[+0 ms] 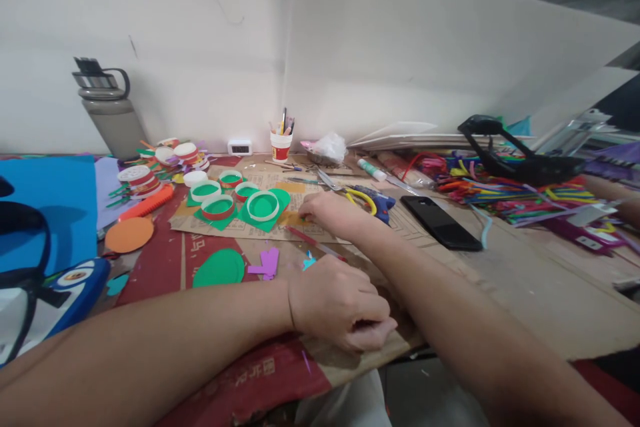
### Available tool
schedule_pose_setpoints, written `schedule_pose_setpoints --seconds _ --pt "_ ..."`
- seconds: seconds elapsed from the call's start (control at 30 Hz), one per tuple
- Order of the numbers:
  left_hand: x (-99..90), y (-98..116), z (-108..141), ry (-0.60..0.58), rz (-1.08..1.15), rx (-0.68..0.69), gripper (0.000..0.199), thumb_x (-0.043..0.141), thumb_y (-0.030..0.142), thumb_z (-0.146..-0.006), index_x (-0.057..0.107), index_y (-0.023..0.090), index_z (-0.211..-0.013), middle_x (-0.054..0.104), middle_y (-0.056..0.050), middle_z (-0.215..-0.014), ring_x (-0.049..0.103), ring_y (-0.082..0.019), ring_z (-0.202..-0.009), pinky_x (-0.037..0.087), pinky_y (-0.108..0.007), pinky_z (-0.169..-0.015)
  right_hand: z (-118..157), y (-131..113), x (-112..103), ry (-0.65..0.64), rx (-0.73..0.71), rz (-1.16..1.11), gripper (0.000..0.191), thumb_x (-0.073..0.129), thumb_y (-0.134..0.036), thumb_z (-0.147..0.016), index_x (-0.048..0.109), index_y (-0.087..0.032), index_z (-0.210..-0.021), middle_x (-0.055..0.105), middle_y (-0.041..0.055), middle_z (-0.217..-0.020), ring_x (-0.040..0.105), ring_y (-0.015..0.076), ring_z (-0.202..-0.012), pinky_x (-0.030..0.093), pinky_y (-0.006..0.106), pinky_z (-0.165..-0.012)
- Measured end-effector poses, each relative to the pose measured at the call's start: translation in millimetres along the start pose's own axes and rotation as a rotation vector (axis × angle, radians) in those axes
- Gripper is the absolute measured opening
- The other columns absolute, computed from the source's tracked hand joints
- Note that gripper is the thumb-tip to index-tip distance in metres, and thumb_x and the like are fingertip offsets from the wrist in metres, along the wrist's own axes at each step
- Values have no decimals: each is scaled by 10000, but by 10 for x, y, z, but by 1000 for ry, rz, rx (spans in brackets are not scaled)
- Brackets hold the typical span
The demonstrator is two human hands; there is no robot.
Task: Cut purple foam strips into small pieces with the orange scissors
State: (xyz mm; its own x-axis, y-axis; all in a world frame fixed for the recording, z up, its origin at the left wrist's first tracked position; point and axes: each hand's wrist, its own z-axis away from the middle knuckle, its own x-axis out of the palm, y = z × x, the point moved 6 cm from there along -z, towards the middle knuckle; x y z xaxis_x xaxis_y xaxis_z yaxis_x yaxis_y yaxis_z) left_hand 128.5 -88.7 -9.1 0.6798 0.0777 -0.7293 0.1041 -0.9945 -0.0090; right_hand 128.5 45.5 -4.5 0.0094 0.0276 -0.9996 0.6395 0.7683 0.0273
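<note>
My left hand point(343, 303) is closed in a loose fist near the front edge of the table; anything inside it is hidden. Farther back, my right hand point(333, 212) has its fingers curled down at the printed cardboard point(230, 232), and I cannot make out what they hold, if anything. To its left lies a green paper heart point(283, 200) with a white paper ring point(249, 207) on it. More green shapes with red-and-white rings point(218, 216) stand beside it. A green paper disc point(219, 268) and purple paper pieces point(271, 263) lie left of my left hand.
Scissors point(361, 200) with yellow handles, a blue tool point(384, 205) and a black phone point(440, 223) lie to the right. A cup of pens point(281, 147) and a bottle point(113, 120) stand by the wall. Colourful pipe cleaners point(490, 199) are piled at the right.
</note>
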Motion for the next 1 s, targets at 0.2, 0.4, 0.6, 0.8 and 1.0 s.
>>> schedule_pose_setpoints --seconds 0.2,0.4,0.6,0.8,1.0 --pt "-30 8 -9 33 28 26 308 524 258 -841 449 208 -547 560 20 -499 504 -105 -482 336 -282 -470 -10 -117 -29 -27 7 190 285 419 -63 -914 698 -112 -943 703 146 -1002 662 228 -923 444 283 -756" --pt "-3 -7 -2 -16 22 15 323 526 273 -857 445 211 -550 529 14 -489 491 -110 -484 325 -284 -466 -33 -144 2 22 8 176 253 437 -99 -908 668 -113 -1009 696 153 -1061 666 248 -957 467 296 -776" --pt "13 -17 10 -16 33 11 330 518 275 -867 447 208 -551 548 11 -507 494 -104 -486 314 -289 -468 -52 -73 42 57 44 88 219 484 -122 -865 661 -118 -994 698 139 -1035 641 227 -949 434 283 -781" --pt "-36 -2 -17 42 53 23 314 526 241 -843 442 206 -543 560 18 -505 502 -102 -486 332 -282 -475 61 153 -149 191 143 -157 192 483 -129 -822 675 -136 -803 690 67 -803 569 146 -709 368 250 -648" --pt "-47 -1 -40 -12 59 14 296 522 231 -827 455 207 -540 564 16 -504 495 -106 -486 336 -284 -470 58 219 -135 132 124 -246 180 537 -146 -837 718 -143 -844 706 53 -814 583 137 -729 382 233 -675"
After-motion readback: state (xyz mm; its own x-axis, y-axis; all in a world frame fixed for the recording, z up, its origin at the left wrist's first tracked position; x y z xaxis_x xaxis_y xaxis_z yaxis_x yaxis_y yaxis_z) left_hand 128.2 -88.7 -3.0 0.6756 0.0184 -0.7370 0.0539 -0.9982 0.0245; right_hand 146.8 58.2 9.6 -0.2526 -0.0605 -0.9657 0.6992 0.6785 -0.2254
